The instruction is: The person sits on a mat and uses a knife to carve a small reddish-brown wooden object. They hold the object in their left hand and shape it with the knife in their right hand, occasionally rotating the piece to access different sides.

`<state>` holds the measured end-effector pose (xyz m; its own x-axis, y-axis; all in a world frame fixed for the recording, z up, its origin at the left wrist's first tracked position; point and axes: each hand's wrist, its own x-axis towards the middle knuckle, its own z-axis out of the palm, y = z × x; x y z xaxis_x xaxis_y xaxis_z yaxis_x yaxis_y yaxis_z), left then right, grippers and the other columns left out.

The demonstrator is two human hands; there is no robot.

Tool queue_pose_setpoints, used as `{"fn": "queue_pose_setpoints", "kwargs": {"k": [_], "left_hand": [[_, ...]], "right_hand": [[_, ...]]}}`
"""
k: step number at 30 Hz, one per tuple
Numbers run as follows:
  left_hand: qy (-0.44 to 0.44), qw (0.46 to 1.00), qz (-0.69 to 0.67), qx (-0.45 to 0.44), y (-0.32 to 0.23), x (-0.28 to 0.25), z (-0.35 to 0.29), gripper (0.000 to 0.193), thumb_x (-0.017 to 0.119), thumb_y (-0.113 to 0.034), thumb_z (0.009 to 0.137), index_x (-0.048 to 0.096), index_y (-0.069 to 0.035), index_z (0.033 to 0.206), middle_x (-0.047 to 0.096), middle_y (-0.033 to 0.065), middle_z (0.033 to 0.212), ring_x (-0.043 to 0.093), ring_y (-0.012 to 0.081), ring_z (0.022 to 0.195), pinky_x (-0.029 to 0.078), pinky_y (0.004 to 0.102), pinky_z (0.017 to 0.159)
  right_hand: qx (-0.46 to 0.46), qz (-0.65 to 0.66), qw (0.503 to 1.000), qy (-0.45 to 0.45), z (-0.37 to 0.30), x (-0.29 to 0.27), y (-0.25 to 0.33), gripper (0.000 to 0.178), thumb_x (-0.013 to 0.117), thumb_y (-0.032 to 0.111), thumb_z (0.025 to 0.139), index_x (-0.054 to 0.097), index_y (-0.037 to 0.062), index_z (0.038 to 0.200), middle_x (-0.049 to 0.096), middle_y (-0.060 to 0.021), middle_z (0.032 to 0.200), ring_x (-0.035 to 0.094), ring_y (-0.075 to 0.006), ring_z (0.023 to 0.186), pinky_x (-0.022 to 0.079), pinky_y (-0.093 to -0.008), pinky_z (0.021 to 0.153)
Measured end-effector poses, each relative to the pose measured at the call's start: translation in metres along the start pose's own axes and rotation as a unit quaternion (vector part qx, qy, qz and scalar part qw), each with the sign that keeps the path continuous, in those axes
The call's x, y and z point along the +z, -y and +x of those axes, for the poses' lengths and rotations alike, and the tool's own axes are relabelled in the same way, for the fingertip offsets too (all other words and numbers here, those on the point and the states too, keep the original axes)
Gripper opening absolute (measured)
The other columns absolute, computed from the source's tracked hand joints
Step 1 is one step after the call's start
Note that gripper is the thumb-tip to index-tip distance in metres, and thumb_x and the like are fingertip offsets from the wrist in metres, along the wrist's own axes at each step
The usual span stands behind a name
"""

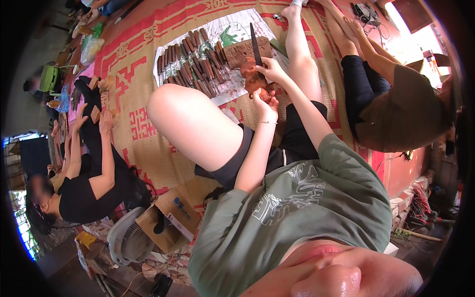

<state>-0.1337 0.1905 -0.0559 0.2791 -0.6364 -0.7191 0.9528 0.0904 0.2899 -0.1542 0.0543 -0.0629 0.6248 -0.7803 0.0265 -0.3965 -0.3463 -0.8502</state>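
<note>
A reddish-brown carved wooden figure [254,83] is held over the mat between my legs. My left hand [266,99] is closed around its near end. In my right hand [271,70] is a long dark file [255,42], its tapered end pointing away from me and its lower part beside the figure's upper end. My fingers hide the file's grip end. Just beyond the figure lies a brown wooden block [236,53] with a rough surface. Many wooden-handled carving tools [193,62] are laid in rows on a white sheet [225,98] to the left.
A patterned red and tan mat [129,74] covers the floor. One person [91,193] works with wooden pieces at the left; another person in brown [405,109] sits close on my right. A cardboard box [170,218] and a fan [129,236] stand behind my left side.
</note>
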Motion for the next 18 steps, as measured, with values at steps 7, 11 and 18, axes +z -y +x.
{"fn": "queue_pose_setpoints", "kwargs": {"k": [7,11,18], "left_hand": [[-0.009,1.0,0.0,-0.008,-0.002,0.003,-0.003,0.027,0.053,-0.039,0.074,0.046,-0.013,0.072,0.058,0.0065,0.068,0.048,0.0117,0.049,0.042,0.0213,0.045],[-0.008,1.0,-0.004,-0.004,-0.002,0.001,-0.003,0.027,0.053,-0.04,0.073,0.046,-0.013,0.072,0.058,0.0061,0.068,0.049,0.0116,0.05,0.042,0.0212,0.045],[-0.017,1.0,-0.014,-0.001,-0.001,0.002,-0.002,0.028,0.052,-0.037,0.075,0.05,-0.01,0.079,0.058,0.0071,0.066,0.049,0.0115,0.046,0.043,0.0221,0.044]], "right_hand": [[0.003,0.064,0.998,0.011,-0.005,0.007,0.006,0.022,0.062,0.016,0.077,0.058,0.0,0.091,0.054,-0.0049,0.062,0.048,-0.0098,0.056,0.042,-0.0267,0.053],[0.05,0.054,0.997,0.023,-0.004,0.004,0.01,0.02,0.061,0.016,0.078,0.059,0.0005,0.091,0.054,-0.0032,0.062,0.047,-0.009,0.054,0.041,-0.0267,0.049],[-0.045,0.059,0.997,-0.031,-0.005,0.015,0.001,0.022,0.061,0.018,0.078,0.06,0.0032,0.094,0.055,-0.0061,0.065,0.048,-0.0122,0.056,0.04,-0.0272,0.053]]}}
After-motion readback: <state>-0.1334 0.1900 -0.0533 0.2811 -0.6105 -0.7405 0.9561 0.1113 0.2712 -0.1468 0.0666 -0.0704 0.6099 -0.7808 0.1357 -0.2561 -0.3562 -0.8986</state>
